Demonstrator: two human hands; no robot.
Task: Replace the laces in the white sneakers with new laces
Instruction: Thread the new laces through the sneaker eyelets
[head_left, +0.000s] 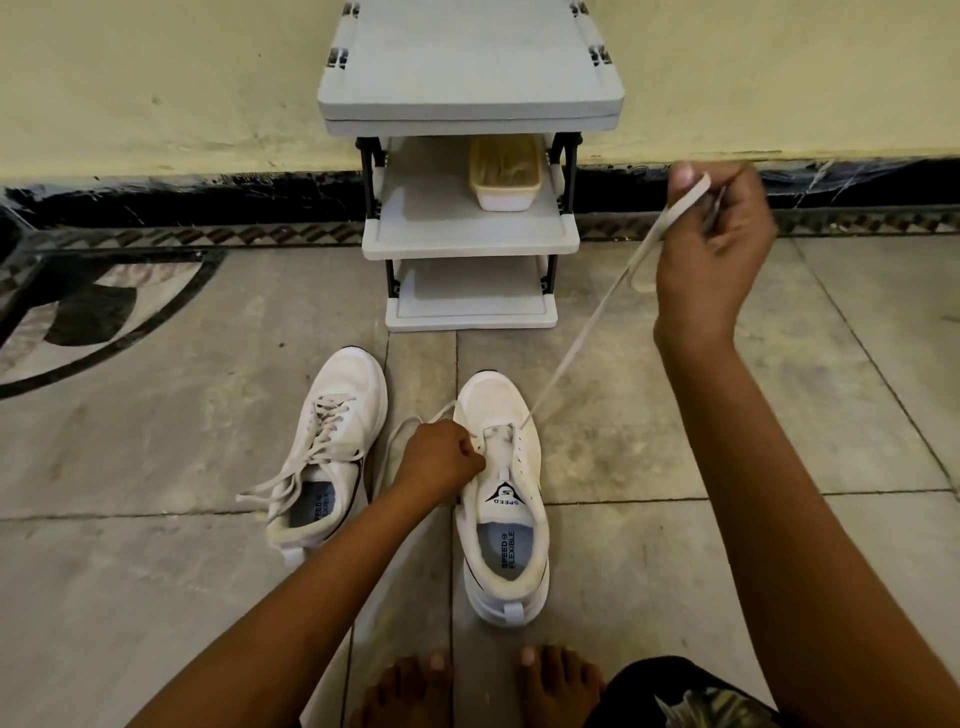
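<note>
Two white sneakers stand on the floor, toes pointing away from me. The left sneaker (332, 447) is fully laced, its lace ends lying loose. The right sneaker (501, 493) has a lace only through its front eyelets. My left hand (441, 460) is closed at that shoe's left eyelet row, gripping one part of the lace (582, 338). My right hand (711, 244) is raised high to the right, pinching the other end of the same lace, which runs taut from the shoe's front eyelet up to it.
A grey three-tier plastic rack (470, 234) stands against the wall just beyond the shoes, with a beige tray (504, 174) on its middle shelf. My bare feet (488, 686) rest on the tiled floor near the bottom edge. A dark patterned inlay (93, 312) marks the floor at left.
</note>
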